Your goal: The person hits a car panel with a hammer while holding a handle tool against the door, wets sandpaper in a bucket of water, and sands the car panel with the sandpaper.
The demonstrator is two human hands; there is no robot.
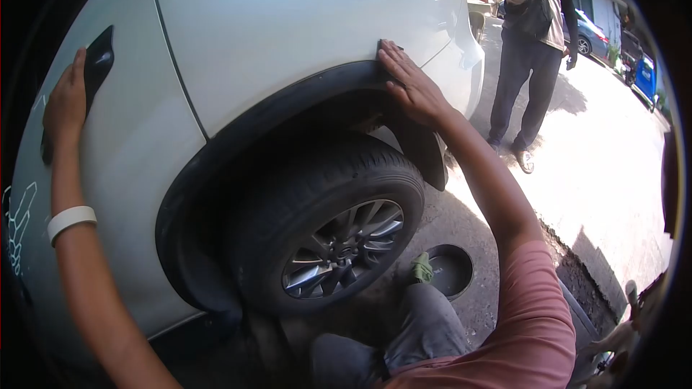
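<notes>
A white car body fills the upper left, with a black wheel arch trim over a dark tire and a silver alloy wheel. My left hand rests at the black door handle, its fingers partly turned from view. My right hand lies on the body just above the rear end of the arch trim, fingers stretched out. Under its fingertips a small dark piece shows at the edge; what it is cannot be made out.
A black basin with a green cloth on its rim sits on the ground by my knee. Another person stands behind the car. A parked car and a blue vehicle are farther off at right.
</notes>
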